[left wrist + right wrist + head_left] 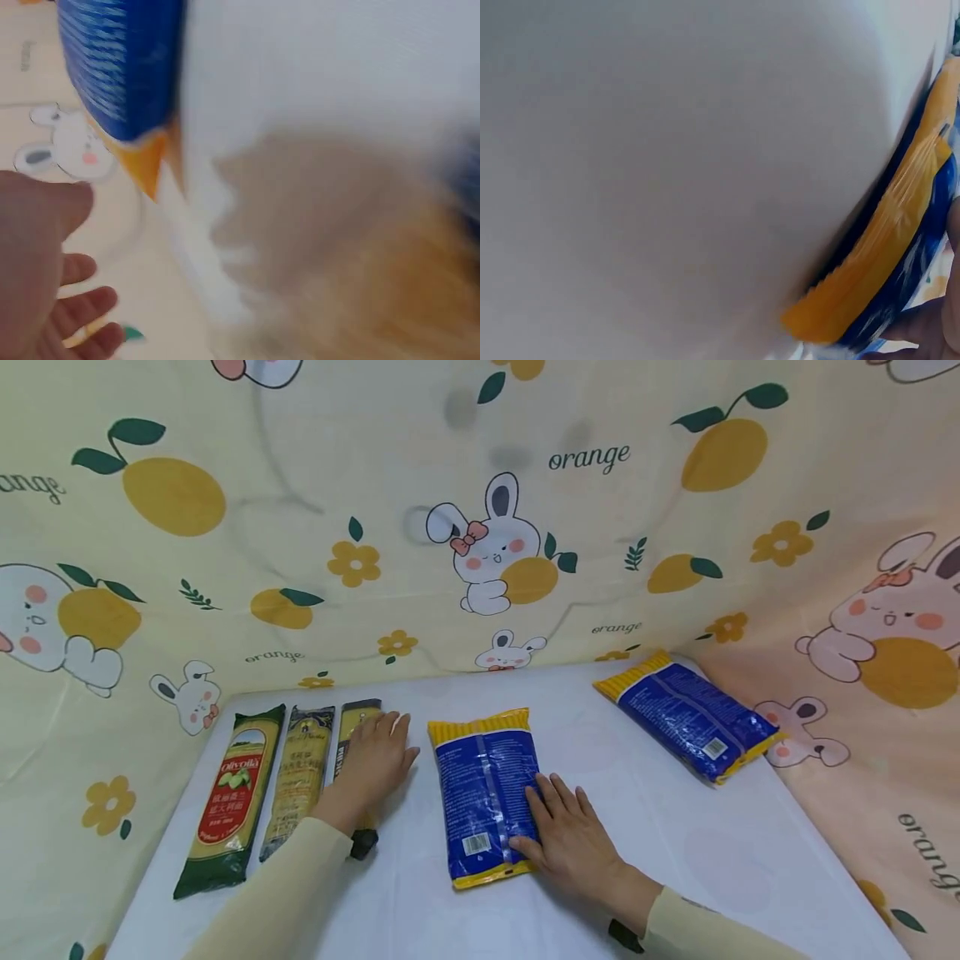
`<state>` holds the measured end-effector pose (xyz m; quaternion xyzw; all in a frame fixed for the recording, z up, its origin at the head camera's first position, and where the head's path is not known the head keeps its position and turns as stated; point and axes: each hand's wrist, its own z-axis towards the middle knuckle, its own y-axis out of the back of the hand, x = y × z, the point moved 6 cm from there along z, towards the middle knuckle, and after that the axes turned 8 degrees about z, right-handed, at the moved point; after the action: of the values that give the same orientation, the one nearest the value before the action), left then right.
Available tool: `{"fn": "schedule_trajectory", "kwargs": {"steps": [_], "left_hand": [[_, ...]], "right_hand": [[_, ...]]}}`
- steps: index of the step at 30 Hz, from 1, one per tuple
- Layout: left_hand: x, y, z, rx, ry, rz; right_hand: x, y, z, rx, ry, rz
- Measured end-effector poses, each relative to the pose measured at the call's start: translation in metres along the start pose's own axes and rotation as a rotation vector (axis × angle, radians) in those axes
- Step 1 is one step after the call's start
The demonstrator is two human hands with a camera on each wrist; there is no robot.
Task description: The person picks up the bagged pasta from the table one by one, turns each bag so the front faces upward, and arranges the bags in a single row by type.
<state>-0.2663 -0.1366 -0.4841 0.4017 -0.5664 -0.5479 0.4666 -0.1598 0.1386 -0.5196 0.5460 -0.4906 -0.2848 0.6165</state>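
Observation:
My left hand (377, 753) lies flat, fingers straight, on a narrow dark and yellow pasta packet (358, 714), the rightmost of three packets lying side by side. My right hand (564, 828) rests with straight fingers on the right edge of a blue bag with yellow ends (480, 785) in the middle of the white table (660, 852). In the blurred left wrist view my left hand (49, 285) hovers low at the left, with a blue bag (120, 67) beyond it. The right wrist view shows that bag's yellow end (885, 277) and a fingertip (930, 337).
A green and red spaghetti packet (231, 797) and a clear packet of yellow pasta (298, 777) lie left of my left hand. A second blue and yellow bag (690, 718) lies at the table's far right corner. Printed bunny and orange cloth (480, 527) walls in the table.

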Motion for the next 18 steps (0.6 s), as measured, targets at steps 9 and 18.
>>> {"fn": "schedule_trajectory", "kwargs": {"steps": [9, 18], "left_hand": [[-0.085, 0.036, 0.057, -0.213, -0.235, -0.027], [-0.134, 0.031, 0.097, -0.290, -0.435, 0.007]], "right_hand": [[0.000, 0.003, -0.004, -0.089, 0.077, -0.193], [0.002, 0.002, -0.008, -0.132, 0.102, -0.231]]}}
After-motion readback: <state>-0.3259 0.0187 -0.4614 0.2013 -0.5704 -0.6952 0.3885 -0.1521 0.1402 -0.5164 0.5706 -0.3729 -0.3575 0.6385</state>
